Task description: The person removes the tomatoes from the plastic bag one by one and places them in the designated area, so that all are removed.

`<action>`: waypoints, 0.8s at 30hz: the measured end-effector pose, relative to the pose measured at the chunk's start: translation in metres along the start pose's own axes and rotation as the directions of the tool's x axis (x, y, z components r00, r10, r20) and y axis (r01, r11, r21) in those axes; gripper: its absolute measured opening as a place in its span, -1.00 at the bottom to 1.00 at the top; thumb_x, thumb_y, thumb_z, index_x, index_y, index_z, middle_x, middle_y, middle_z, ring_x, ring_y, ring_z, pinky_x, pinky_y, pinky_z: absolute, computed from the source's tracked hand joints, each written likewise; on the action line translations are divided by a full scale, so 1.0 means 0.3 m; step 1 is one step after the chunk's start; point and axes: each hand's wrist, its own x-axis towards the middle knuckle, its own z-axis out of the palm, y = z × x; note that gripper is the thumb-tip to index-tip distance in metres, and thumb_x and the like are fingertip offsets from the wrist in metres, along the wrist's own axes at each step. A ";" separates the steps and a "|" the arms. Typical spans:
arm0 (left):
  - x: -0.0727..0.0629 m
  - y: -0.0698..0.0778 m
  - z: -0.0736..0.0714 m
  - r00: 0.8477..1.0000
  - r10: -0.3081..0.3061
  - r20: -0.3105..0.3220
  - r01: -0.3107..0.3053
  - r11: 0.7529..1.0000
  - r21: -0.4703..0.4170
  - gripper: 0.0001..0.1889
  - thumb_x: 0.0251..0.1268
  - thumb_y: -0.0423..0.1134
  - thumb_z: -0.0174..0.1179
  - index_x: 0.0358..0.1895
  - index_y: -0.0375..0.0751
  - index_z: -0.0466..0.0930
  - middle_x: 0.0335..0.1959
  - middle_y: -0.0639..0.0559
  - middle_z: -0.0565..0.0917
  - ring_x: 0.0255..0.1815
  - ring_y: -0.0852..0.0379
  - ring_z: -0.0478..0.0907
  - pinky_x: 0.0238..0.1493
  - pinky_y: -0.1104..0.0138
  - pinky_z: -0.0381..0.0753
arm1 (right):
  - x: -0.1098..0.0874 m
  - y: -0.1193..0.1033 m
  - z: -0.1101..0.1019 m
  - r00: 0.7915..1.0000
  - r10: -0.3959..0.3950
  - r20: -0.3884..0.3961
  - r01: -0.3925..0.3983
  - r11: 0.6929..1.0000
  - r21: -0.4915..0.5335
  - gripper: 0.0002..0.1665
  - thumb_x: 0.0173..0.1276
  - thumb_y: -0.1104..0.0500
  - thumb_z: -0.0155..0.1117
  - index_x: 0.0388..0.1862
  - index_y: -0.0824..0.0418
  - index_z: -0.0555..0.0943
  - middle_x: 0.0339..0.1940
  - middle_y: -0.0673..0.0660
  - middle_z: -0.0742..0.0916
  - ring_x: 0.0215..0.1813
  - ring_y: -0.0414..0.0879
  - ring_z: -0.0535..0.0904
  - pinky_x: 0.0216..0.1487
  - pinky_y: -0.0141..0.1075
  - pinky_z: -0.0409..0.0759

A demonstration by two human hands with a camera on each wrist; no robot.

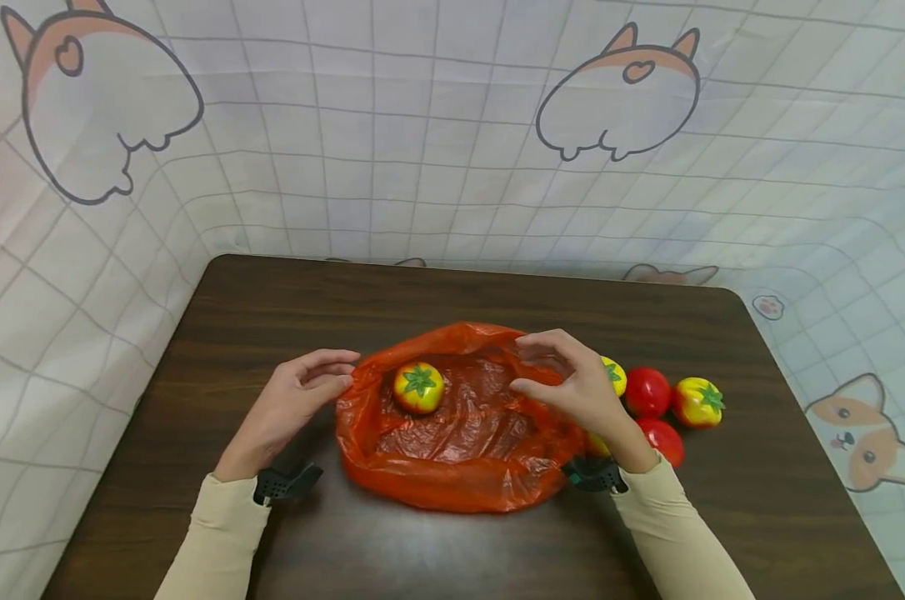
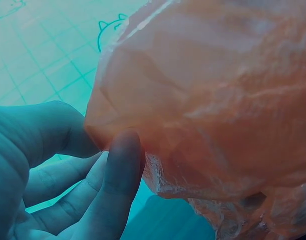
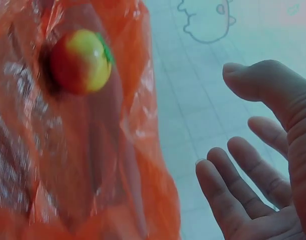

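A red-orange plastic bag (image 1: pixel 452 487) lies spread on the table with its mouth wide and its rim rolled outward. Inside it, toward the left, sits a round yellow-and-red fruit (image 1: pixel 418 387) with a green leafy top; the right wrist view shows the same fruit (image 3: pixel 81 62). My left hand (image 1: pixel 291 404) pinches the bag's left rim between thumb and finger, seen close in the left wrist view. Over the bag's right side is my right hand (image 1: pixel 572 387), its thumb and fingers spread apart with nothing between them.
To the right of the bag several more fruits are grouped: a red one (image 1: pixel 648 392), a yellow-and-red one (image 1: pixel 696 402) and another red one (image 1: pixel 662 440), with yellow ones partly hidden behind my right hand. A gridded cloth (image 1: pixel 437 200) hangs behind the dark wooden table (image 1: pixel 310 296).
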 end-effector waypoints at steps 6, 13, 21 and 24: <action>0.001 -0.004 0.011 1.000 0.003 0.016 -0.003 1.000 -0.005 -0.49 0.47 -0.03 0.29 0.37 -0.14 0.50 0.24 -0.20 0.63 0.08 0.22 0.73 0.15 0.32 0.74 | 0.040 -0.016 0.062 0.999 -0.033 0.005 0.032 0.999 0.024 -0.41 0.19 0.35 0.57 0.21 0.28 0.61 0.12 0.29 0.69 0.11 -0.27 0.69 0.23 -0.24 0.72; 0.001 -0.002 0.012 1.000 -0.002 0.016 0.002 1.000 -0.013 -0.48 0.45 -0.03 0.30 0.37 -0.13 0.50 0.26 -0.19 0.62 0.10 0.22 0.72 0.15 0.33 0.74 | 0.074 -0.003 0.141 0.999 -0.036 -0.001 0.036 0.999 0.029 -0.48 0.25 0.29 0.55 0.18 0.31 0.61 0.12 0.27 0.66 0.10 -0.08 0.71 0.22 -0.10 0.72; 0.000 -0.007 0.003 1.000 -0.004 0.008 0.004 1.000 -0.015 -0.49 0.45 -0.04 0.31 0.36 -0.13 0.51 0.25 -0.19 0.63 0.09 0.22 0.72 0.13 0.37 0.74 | 0.102 0.013 0.235 0.996 -0.062 0.064 0.063 0.998 -0.008 -0.48 0.25 0.21 0.57 0.17 0.20 0.65 0.07 0.25 0.71 0.08 0.16 0.70 0.14 0.07 0.72; 0.001 -0.012 0.001 1.000 -0.007 0.010 0.007 1.000 -0.024 -0.49 0.45 -0.06 0.31 0.37 -0.14 0.50 0.25 -0.20 0.62 0.09 0.21 0.72 0.14 0.34 0.74 | 0.108 0.020 0.265 0.995 -0.064 0.079 0.066 0.997 -0.027 -0.49 0.25 0.18 0.58 0.17 0.19 0.65 0.07 0.25 0.73 0.07 0.14 0.71 0.13 0.03 0.73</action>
